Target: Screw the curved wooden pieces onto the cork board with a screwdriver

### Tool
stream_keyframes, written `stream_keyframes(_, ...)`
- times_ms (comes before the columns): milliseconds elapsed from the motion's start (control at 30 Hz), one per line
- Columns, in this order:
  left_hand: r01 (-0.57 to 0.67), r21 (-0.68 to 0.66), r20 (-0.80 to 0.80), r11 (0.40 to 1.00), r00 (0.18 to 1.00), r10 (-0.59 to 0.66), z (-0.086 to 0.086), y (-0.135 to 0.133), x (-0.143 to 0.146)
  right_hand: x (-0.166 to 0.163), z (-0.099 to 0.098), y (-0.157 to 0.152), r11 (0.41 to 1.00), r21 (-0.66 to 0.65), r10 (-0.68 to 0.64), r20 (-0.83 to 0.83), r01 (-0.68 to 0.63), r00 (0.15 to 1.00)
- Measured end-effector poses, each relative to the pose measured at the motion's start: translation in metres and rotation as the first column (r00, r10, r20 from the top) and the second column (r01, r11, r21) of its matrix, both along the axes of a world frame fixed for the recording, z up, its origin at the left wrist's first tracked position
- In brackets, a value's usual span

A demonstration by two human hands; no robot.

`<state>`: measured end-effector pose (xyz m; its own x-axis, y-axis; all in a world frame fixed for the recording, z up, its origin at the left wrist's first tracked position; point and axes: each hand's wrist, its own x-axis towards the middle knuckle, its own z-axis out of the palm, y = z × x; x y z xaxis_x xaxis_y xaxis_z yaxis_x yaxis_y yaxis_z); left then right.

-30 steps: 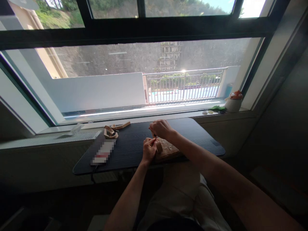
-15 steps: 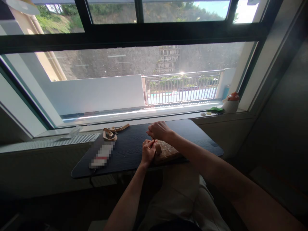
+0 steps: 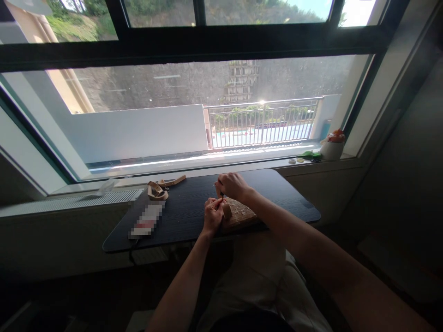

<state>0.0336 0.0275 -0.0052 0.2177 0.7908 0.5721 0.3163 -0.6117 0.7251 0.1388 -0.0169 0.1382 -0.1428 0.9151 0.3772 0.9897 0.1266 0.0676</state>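
On the wooden board [image 3: 242, 213] at the front of the table, my left hand [image 3: 212, 216] is closed on a tan, leather-looking strap [image 3: 227, 211], whose bent end shows beside the fingers. Just above it my right hand [image 3: 232, 185] is closed around a small hand tool with a dark shaft [image 3: 222, 195]. The shaft points down at the strap near my left fingertips. Its handle is mostly covered by the right hand, so the tool's kind cannot be made out. Pale crumbs or shavings lie on the board.
The dark folding table [image 3: 187, 216] stands below a window. At its left lie a coiled tan strap [image 3: 158, 190] and a blurred-out pale, flat object [image 3: 148, 220]. A white pot [image 3: 332, 150] and small rolls [image 3: 292, 161] stand on the sill. A ribbed radiator [image 3: 93, 203] is at left.
My right hand has turned and shifted slightly right, so more of the tool's dark shaft shows. My left hand stays in place on the strap. The view has tilted down slightly.
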Motion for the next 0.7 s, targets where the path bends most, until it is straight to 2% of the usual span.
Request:
stream_keyframes(300, -0.001, 0.014, -0.011, 1.0, 1.0, 0.001, 0.002, -0.002, 0.0, 0.006, 0.012, -0.006, 0.987, -0.055, 0.148, 0.005, -0.148, 0.989)
stream_keyframes(700, 0.004, 0.004, 0.019, 1.0, 1.0, -0.004, 0.001, 0.0, -0.001, -0.001, -0.003, 0.003, 1.0, -0.008, -0.004, -0.092, 0.004, 0.996)
